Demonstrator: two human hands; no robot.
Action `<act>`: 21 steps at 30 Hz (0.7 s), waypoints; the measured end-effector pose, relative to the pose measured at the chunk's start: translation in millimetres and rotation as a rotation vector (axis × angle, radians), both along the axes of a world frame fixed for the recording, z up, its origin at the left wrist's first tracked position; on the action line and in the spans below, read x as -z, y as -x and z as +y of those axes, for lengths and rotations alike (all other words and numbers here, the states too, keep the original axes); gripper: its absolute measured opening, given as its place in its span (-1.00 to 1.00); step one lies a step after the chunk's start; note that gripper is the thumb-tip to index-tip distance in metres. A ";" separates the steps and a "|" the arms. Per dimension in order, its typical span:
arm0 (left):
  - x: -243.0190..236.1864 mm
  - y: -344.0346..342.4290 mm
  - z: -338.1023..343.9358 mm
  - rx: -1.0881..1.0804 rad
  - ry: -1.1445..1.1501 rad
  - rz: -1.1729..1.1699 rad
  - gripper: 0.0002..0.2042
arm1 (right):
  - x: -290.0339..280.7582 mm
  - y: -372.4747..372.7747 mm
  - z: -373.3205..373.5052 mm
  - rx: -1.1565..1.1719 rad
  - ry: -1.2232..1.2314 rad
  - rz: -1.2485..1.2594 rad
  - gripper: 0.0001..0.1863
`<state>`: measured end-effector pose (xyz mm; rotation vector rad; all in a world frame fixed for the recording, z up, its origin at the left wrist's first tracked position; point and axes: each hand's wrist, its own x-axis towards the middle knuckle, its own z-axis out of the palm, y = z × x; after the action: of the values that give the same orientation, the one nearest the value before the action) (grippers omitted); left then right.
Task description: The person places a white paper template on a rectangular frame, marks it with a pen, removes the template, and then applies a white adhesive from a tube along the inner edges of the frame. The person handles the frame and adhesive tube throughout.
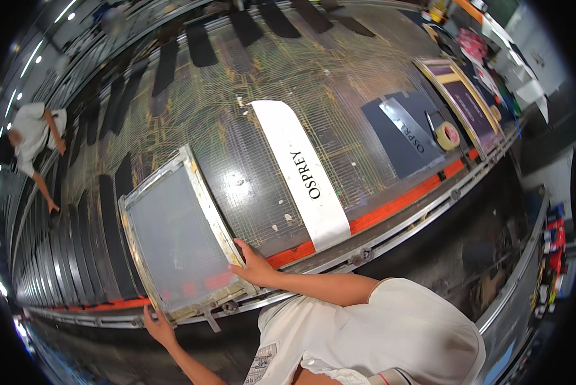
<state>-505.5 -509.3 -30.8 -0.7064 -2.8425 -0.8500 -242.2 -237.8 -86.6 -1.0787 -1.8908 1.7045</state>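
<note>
My left hand (159, 327) holds the lower-left corner of a screen frame (218, 224) with pale translucent mesh (175, 231), lying on the long worktable. My right hand (254, 268) grips the frame's right side near its bottom. Just right of the frame lies a white strip (278, 141) with a rounded top and black printing. Farther right are a dark grey panel (384, 141) under a clear printed sheet, a tape roll (448, 135) and a second screen frame (458, 93) with purple mesh.
Dark strips (281, 16) line the table's far side and left end. A co-worker (32, 135) in white leans over them at the left. A red band (391, 205) and metal rail (416, 224) run along the near edge. Assorted items (473, 45) sit at the back right.
</note>
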 end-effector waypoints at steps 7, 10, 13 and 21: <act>19.6 52.7 3.8 0.126 0.173 -0.274 -0.57 | -4.9 18.6 -3.2 0.087 0.210 0.013 -0.05; 20.5 64.9 2.8 0.098 0.047 -0.276 -0.49 | -30.6 17.3 1.0 0.078 0.291 0.056 -0.08; -31.8 34.4 31.8 -0.087 0.005 -0.536 -0.50 | -52.4 2.5 28.9 0.089 0.187 0.083 -0.11; -68.4 -151.0 180.4 -0.043 -0.273 -0.607 -0.58 | -93.5 -152.5 170.5 0.033 0.071 -0.026 -0.02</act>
<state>-354.5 -328.9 37.6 -0.3974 -3.1072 -1.6453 -89.7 -67.3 6.9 -1.1575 -1.8310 1.7591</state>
